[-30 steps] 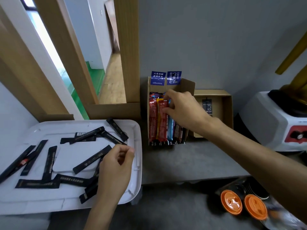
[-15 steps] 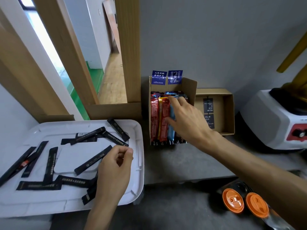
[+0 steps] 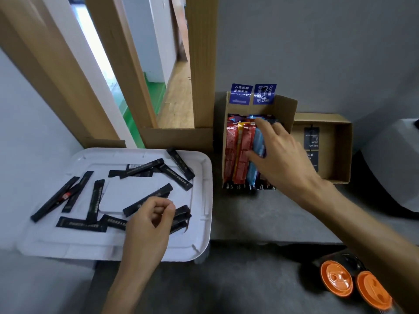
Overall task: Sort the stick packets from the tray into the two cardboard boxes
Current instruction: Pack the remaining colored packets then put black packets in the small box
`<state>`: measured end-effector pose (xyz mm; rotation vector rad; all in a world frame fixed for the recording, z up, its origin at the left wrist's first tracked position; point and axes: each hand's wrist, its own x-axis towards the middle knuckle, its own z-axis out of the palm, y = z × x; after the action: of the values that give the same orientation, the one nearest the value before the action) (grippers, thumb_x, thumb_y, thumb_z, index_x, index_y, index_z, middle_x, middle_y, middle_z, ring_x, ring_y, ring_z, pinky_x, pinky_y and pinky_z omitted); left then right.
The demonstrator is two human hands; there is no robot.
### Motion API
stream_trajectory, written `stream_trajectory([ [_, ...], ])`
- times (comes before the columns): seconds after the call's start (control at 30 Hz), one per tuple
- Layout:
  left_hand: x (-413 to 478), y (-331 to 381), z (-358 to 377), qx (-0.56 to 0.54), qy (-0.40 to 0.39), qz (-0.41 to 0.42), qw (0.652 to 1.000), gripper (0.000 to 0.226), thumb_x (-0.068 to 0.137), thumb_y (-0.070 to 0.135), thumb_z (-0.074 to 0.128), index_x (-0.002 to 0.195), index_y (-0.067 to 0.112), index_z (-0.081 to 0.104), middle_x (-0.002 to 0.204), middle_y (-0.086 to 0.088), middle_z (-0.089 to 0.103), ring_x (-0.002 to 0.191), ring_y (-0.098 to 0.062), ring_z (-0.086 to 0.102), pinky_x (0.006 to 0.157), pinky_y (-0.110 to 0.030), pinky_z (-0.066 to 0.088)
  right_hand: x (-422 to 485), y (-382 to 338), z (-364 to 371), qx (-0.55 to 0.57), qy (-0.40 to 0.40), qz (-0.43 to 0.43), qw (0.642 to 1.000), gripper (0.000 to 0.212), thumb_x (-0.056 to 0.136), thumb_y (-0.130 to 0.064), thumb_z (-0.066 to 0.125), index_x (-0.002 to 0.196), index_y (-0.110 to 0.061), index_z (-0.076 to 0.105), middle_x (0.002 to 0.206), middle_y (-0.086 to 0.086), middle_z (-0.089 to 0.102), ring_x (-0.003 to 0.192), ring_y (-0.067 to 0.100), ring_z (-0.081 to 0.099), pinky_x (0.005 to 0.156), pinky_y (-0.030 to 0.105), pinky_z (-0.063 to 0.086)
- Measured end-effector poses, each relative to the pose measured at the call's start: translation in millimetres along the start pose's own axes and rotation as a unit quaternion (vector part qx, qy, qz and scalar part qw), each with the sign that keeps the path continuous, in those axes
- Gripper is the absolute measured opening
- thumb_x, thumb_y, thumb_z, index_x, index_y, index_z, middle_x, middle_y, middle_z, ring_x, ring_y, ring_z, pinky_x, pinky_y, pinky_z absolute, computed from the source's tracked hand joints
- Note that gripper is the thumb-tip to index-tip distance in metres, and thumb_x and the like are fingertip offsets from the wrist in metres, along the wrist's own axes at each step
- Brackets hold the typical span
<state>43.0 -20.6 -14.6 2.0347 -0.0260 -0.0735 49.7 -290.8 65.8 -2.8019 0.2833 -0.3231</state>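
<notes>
The left hand (image 3: 147, 225) hovers over the tray (image 3: 205, 196), fingers curled in, nothing visible in them. Black packets (image 3: 95, 200) lie scattered on the tray. The right hand (image 3: 278, 155) rests flat, fingers stretched, on the coloured packets (image 3: 235, 155) in the near box (image 3: 285, 109). Just beside it, the far box (image 3: 344, 150) has two black ones.

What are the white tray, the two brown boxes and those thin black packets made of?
White tray: likely moulded plastic, smooth and matte, rounded rim. Left box and right box: plain brown cardboard, folded flaps. Black packets: probably plastic or foil film, faintly glossy.
</notes>
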Motion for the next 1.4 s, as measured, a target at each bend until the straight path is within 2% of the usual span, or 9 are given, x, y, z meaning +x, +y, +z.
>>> stream_trajectory([
  [0.17, -12.2, -13.7, -35.6, 0.11, 0.059, -0.002, 0.992, 0.01, 0.092, 0.012, 0.067, 0.094, 0.023, 0.067, 0.083, 0.009, 0.068, 0.076, -0.002, 0.063, 0.065, -0.012, 0.042, -47.3, -11.7, 6.8, 0.109, 0.013, -0.079, 0.991, 0.042, 0.09, -0.037, 0.059, 0.128, -0.02, 0.057, 0.121, -0.001, 0.058, 0.105, 0.011, 0.056, 0.082, 0.026, 0.049],
  [0.27, -11.2, -29.3, -65.9, 0.21, 0.053, 0.037, 0.975, 0.018, 0.088, 0.003, 0.069, 0.1, 0.017, 0.068, 0.09, 0.004, 0.068, 0.081, -0.009, 0.062, 0.073, -0.017, 0.043, -64.6, -33.5, 43.0, 0.112, -0.08, -0.192, 0.972, 0.02, 0.092, -0.033, 0.058, 0.107, -0.024, 0.068, 0.104, -0.008, 0.065, 0.096, 0.01, 0.058, 0.082, 0.03, 0.053],
  [0.47, 11.8, -60.6, -115.6, 0.417, -0.029, 0.113, 0.901, 0.03, 0.083, 0.001, 0.069, 0.11, 0.014, 0.071, 0.109, -0.004, 0.07, 0.099, -0.026, 0.064, 0.09, -0.042, 0.05, -62.6, -97.5, 123.6, 0.03, -0.169, -0.351, 0.92, 0.038, 0.09, -0.021, 0.057, 0.129, -0.019, 0.057, 0.124, 0.001, 0.06, 0.116, 0.024, 0.052, 0.098, 0.037, 0.04],
  [0.7, 37.8, -73.2, -110.6, 0.427, -0.112, 0.229, 0.868, 0.033, 0.083, 0.015, 0.072, 0.114, 0.026, 0.069, 0.102, 0.006, 0.062, 0.094, -0.019, 0.057, 0.079, -0.034, 0.043, -52.0, -123.1, 139.9, -0.07, -0.224, -0.333, 0.913, 0.026, 0.088, -0.011, 0.05, 0.113, -0.014, 0.049, 0.108, 0.008, 0.058, 0.095, 0.031, 0.055, 0.08, 0.041, 0.043],
  [0.9, 52.5, -78.8, -101.9, 0.403, -0.126, 0.261, 0.868, 0.02, 0.087, 0.025, 0.072, 0.108, 0.025, 0.071, 0.094, 0.008, 0.056, 0.086, -0.014, 0.051, 0.078, -0.028, 0.04, -44.2, -123.3, 127.1, 0.002, -0.289, -0.214, 0.933, 0.009, 0.095, -0.019, 0.045, 0.103, -0.017, 0.047, 0.104, 0.006, 0.058, 0.093, 0.03, 0.058, 0.076, 0.041, 0.046],
  [1.1, 56.0, -68.9, -97.3, 0.386, -0.077, 0.28, 0.875, 0.007, 0.093, 0.02, 0.064, 0.097, 0.019, 0.069, 0.094, 0.006, 0.058, 0.085, -0.016, 0.053, 0.078, -0.031, 0.043, -5.5, -112.6, 122.0, 0.226, -0.118, 0.045, 0.966, 0.005, 0.094, -0.014, 0.054, 0.096, -0.018, 0.056, 0.083, -0.001, 0.063, 0.071, 0.02, 0.064, 0.059, 0.036, 0.054],
  [1.2, 54.7, -45.2, -80.3, 0.35, -0.027, 0.225, 0.909, 0.008, 0.095, 0.019, 0.056, 0.094, 0.014, 0.063, 0.096, 0.003, 0.056, 0.086, -0.017, 0.052, 0.079, -0.034, 0.046, 38.6, -115.5, 131.6, 0.131, -0.098, 0.063, 0.984, 0.028, 0.088, -0.027, 0.067, 0.112, -0.014, 0.06, 0.106, 0.005, 0.064, 0.096, 0.026, 0.063, 0.08, 0.04, 0.054],
  [1.27, 52.5, -32.6, -63.1, 0.35, -0.031, 0.174, 0.92, 0.012, 0.099, 0.024, 0.05, 0.098, 0.015, 0.058, 0.1, 0.001, 0.055, 0.084, -0.016, 0.05, 0.075, -0.032, 0.044, 56.7, -123.1, 140.3, 0.039, -0.152, 0.063, 0.986, 0.049, 0.084, -0.039, 0.075, 0.119, -0.011, 0.057, 0.112, 0.007, 0.061, 0.101, 0.027, 0.062, 0.079, 0.035, 0.052],
  [1.4, 47.1, -21.9, -34.8, 0.447, -0.046, 0.167, 0.878, 0.037, 0.097, 0.048, 0.05, 0.119, 0.018, 0.048, 0.114, 0.0, 0.056, 0.104, -0.021, 0.052, 0.087, -0.034, 0.04, 67.0, -127.2, 148.1, 0.012, -0.226, 0.029, 0.974, 0.018, 0.087, -0.018, 0.068, 0.101, -0.01, 0.06, 0.095, 0.01, 0.068, 0.083, 0.026, 0.067, 0.073, 0.043, 0.06],
])
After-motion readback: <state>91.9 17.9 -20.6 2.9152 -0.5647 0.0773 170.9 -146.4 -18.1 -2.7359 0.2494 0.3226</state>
